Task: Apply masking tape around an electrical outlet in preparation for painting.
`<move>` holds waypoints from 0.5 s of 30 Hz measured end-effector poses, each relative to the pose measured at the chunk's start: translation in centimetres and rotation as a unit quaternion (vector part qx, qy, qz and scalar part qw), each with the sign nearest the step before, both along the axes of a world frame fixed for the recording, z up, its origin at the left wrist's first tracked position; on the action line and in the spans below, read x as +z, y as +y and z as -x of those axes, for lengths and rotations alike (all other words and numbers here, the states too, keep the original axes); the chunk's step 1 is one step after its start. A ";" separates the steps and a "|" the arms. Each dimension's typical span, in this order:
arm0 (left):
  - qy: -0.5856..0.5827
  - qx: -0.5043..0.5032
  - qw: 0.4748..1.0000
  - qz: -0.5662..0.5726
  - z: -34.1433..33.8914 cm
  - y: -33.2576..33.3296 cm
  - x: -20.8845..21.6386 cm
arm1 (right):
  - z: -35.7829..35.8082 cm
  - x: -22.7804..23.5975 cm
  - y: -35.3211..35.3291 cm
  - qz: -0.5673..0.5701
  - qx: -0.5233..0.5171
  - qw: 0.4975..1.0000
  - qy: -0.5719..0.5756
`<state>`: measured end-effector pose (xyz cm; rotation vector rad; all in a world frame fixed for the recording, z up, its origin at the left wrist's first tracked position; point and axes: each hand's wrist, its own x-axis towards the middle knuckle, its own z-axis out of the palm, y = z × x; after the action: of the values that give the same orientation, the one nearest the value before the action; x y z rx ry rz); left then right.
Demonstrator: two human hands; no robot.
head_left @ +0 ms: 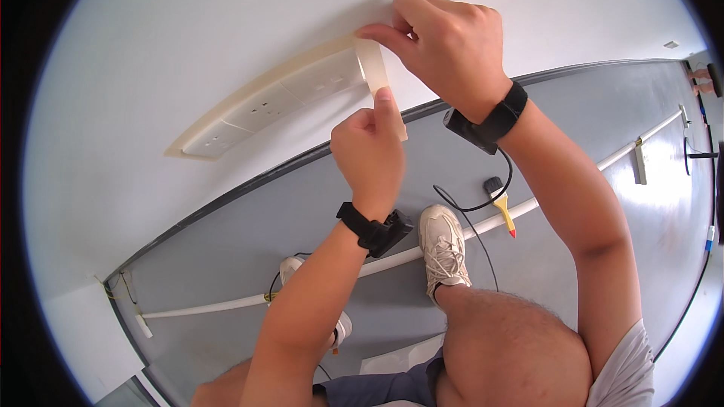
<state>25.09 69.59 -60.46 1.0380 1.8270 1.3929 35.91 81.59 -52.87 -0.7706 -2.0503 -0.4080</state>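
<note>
A long white socket panel is set low in the white wall, bordered with cream masking tape. From its right end a loose strip of masking tape hangs down and stands partly off the wall. My left hand is closed on this strip, thumb across its front, and the strip's tail sticks out below. My right hand has its fingers curled, and its outstretched thumb touches the tape at the panel's upper right corner. Nothing shows inside the right hand's grip. Both wrists wear black straps with small devices.
A long white pipe runs across the grey floor, passing by my shoes. Beside it lies a yellow-handled paintbrush with dark bristles. A black cable loops below my right wrist. Dark skirting edges the wall.
</note>
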 end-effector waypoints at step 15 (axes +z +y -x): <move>-0.004 -0.013 1.000 -0.008 0.9 0.6 -1.1 | 0.0 -1.1 -0.7 0.102 0.065 0.991 0.057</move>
<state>24.23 70.21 -61.52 1.0587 1.7941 1.3966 35.94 80.85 -53.99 -0.7567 -2.0407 -0.0794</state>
